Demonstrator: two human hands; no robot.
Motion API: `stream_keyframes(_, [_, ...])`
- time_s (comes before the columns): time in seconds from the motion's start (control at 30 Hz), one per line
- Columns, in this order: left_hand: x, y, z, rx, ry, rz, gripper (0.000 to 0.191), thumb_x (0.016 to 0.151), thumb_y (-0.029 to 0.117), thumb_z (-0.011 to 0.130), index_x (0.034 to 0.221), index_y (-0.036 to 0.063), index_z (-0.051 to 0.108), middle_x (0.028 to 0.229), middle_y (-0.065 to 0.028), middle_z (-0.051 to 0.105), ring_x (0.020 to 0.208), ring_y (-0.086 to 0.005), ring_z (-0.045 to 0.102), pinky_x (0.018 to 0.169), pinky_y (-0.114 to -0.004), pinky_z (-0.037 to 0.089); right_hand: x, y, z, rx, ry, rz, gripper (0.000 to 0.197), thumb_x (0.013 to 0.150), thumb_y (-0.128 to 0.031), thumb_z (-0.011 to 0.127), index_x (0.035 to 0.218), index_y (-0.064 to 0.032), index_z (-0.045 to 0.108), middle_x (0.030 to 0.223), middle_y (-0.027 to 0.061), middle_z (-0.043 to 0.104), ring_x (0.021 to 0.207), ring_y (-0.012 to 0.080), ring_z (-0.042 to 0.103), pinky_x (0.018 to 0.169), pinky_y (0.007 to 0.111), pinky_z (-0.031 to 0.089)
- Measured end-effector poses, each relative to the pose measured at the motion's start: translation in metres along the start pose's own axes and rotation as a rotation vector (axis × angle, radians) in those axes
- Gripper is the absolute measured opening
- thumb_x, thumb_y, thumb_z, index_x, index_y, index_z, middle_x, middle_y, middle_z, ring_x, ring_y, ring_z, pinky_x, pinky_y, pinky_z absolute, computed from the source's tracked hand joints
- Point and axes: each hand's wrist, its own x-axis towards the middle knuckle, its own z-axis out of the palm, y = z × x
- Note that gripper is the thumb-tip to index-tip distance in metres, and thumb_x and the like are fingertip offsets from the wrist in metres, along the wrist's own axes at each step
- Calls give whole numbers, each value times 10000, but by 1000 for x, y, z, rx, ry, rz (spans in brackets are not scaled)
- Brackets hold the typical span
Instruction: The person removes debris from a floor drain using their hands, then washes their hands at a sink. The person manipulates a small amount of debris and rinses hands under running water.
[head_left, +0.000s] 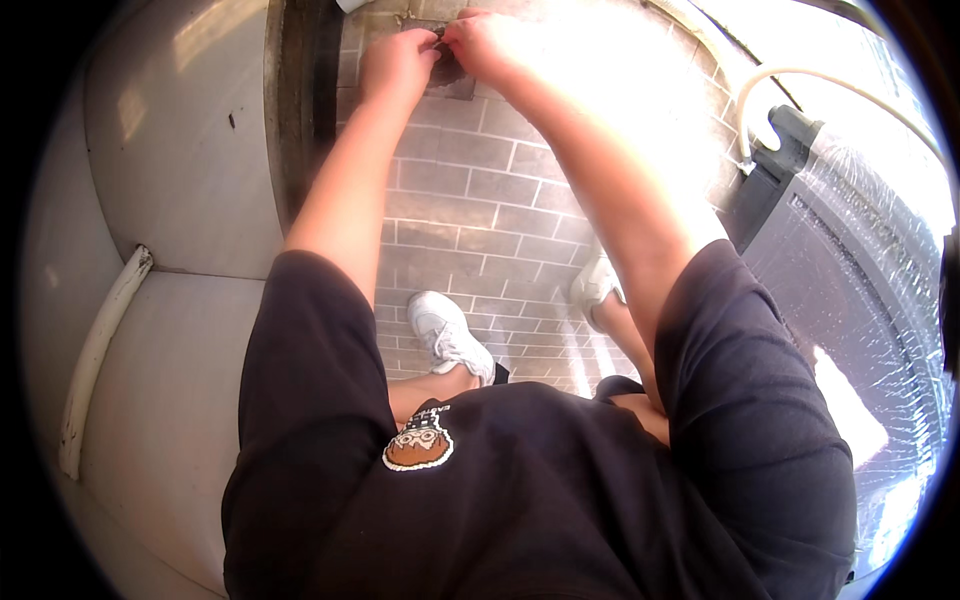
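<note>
My left hand and my right hand meet at the top of the view, both arms stretched out ahead of me. Their fingertips come together over a dark, rough-edged patch in the tiled floor, perhaps a drain opening. Thumbs and fingers look pinched close to one another. Whatever small dark thing may be between them is too small and covered to make out. Strong glare washes out part of my right hand and forearm.
Grey brick-pattern tiles cover the floor, with my white shoes on them. Pale panels and a white pipe stand at left. A grey plastic-wrapped appliance with a cream hose stands at right.
</note>
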Motion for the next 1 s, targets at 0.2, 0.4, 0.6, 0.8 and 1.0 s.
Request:
stream_keyframes(0.2, [-9,-5,1,71,90,161,143,794,214,667,911,144,712,883,-80,664,795,-290,638,707,-384,498,-1,1,-4,-97,-37,-88,148,787,-170,553,759,-88,674,855,139,663,778,312,666,701,434,534])
stream_keyframes(0.4, [13,-4,4,76,-115,-33,290,869,287,480,946,62,646,1048,-145,636,992,-334,590,849,-431,460,4,7,2,-115,-53,-102,133,782,-158,549,763,-102,668,849,145,654,760,324,658,683,440,531])
stream_keyframes(0.6, [22,-9,10,169,-178,3,384,868,339,440,1020,30,608,1128,-201,607,1074,-366,559,895,-437,441,1,14,8,8,79,-125,113,759,-155,557,713,-95,642,817,169,639,733,366,636,671,461,517])
stream_keyframes(0.8, [11,-16,2,94,-135,29,275,869,248,506,995,46,644,1065,-174,631,1007,-357,583,855,-430,465,9,5,0,3,-60,-20,170,794,-189,546,743,-76,662,859,181,657,775,352,651,691,456,523])
stream_keyframes(1.0, [-1,2,-6,166,56,127,183,829,157,585,967,156,705,982,-96,648,926,-304,613,803,-411,499,12,8,2,-9,-20,98,207,803,-215,540,776,-64,678,865,194,667,798,348,660,699,450,530])
